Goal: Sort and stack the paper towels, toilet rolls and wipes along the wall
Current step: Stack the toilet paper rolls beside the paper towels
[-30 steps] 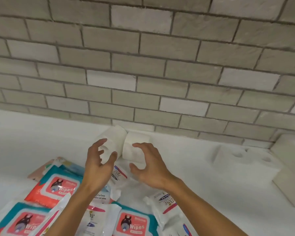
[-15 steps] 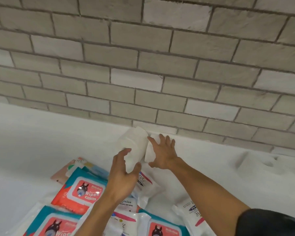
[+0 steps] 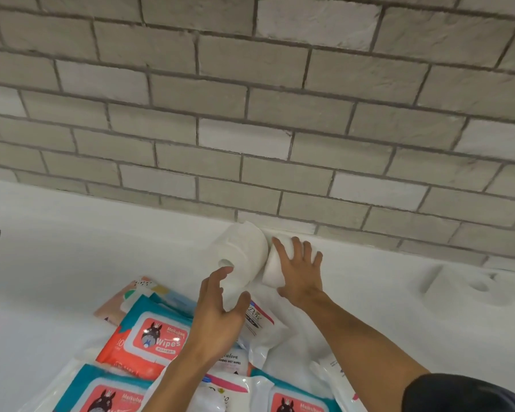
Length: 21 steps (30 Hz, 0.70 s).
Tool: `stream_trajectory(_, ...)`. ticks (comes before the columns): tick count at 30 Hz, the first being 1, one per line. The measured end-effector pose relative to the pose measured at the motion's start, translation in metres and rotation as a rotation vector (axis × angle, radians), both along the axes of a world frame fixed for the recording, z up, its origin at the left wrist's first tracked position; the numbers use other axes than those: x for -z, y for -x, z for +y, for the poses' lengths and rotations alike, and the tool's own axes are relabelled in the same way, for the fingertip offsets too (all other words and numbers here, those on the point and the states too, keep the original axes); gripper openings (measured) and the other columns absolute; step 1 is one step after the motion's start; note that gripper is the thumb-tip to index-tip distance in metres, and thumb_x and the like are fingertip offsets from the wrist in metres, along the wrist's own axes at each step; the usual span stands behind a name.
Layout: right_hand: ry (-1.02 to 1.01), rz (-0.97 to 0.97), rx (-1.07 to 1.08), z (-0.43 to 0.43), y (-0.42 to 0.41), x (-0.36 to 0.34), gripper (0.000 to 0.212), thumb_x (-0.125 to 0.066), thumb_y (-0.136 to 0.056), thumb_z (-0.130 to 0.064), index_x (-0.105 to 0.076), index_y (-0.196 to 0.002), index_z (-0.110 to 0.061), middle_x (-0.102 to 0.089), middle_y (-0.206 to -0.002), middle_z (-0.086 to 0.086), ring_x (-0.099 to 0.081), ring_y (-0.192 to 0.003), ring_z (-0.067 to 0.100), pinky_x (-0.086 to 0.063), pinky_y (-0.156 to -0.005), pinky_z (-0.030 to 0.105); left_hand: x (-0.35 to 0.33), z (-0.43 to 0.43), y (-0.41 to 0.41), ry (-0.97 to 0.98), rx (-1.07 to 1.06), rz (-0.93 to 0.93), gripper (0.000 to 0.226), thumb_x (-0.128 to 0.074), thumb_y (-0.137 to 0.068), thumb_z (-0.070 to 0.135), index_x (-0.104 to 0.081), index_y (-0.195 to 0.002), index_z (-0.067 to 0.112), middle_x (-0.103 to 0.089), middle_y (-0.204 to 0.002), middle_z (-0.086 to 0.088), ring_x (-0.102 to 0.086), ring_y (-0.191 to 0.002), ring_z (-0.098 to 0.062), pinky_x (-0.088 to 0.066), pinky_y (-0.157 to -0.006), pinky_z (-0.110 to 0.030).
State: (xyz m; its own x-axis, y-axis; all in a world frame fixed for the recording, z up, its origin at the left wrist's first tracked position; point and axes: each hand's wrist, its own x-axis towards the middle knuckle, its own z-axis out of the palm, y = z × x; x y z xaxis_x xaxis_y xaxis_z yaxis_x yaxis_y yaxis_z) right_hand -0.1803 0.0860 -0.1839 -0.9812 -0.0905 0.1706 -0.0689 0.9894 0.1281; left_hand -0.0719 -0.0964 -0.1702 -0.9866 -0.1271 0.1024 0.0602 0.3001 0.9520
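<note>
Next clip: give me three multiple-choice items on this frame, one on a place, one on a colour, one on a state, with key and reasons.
1. Where do the left toilet roll and the right toilet roll lie?
A) on the wipes
B) at the foot of the brick wall
C) in a basket

2. What colour surrounds the word "Wipes" on the wipes pack beside the left hand?
A) orange-red
B) green
C) black

3. How is the right hand?
A) clenched, empty
B) pinching a pack
C) fingers spread on a roll

Key: 1 B, both lie where surface meets bricks; 2 A, the panel is orange-red; 3 C, its straight fingers rest on the right toilet roll.
</note>
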Motion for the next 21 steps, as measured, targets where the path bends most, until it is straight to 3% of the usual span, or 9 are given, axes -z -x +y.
stream_trajectory(6,0.166,0.070,0.000,0.014,-0.005,0.006,0.117,-0.080,-0.064,-0.045,-0.001,-0.151,-0.035,-0.014,-0.152,0.010,-0.018,-0.136,0.033,-0.024,-0.109,0.051,-0.001,-0.004,-0.002,0.014,0.001,-0.003,0.052,-0.065,-0.092,0.026,-0.033,-0.127,0.046,-0.035,-0.129,0.019,-0.042,-0.116,-0.007,-0.040,-0.095,-0.026)
stream_trajectory(10,0.491,0.109,0.073,0.026,-0.017,-0.003,0.115,-0.081,-0.059,-0.048,-0.010,-0.149,-0.035,-0.021,-0.148,0.005,-0.027,-0.130,0.029,-0.034,-0.104,0.045,-0.007,-0.001,-0.003,0.027,0.004,-0.008,0.053,-0.066,-0.092,0.027,-0.034,-0.131,0.044,-0.035,-0.131,0.020,-0.041,-0.120,-0.008,-0.042,-0.098,-0.028)
stream_trajectory(15,0.962,0.194,0.092,0.033,-0.047,-0.019,0.117,-0.089,-0.053,-0.047,-0.018,-0.144,-0.035,-0.035,-0.141,0.002,-0.037,-0.125,0.025,-0.041,-0.102,0.046,-0.019,0.014,-0.007,-0.095,0.003,-0.020,0.051,-0.068,-0.090,0.027,-0.043,-0.133,0.040,-0.046,-0.141,0.011,-0.046,-0.118,-0.010,-0.043,-0.094,-0.029)
stream_trajectory(21,1.261,0.215,0.005,0.027,-0.101,-0.051,0.110,-0.092,-0.060,-0.035,-0.016,-0.140,-0.036,-0.035,-0.133,-0.012,-0.041,-0.120,0.012,-0.044,-0.104,0.033,-0.041,0.029,-0.015,-0.180,0.100,-0.054,0.062,-0.067,-0.087,0.040,-0.040,-0.142,0.040,-0.046,-0.135,0.014,-0.045,-0.116,-0.008,-0.043,-0.103,-0.039)
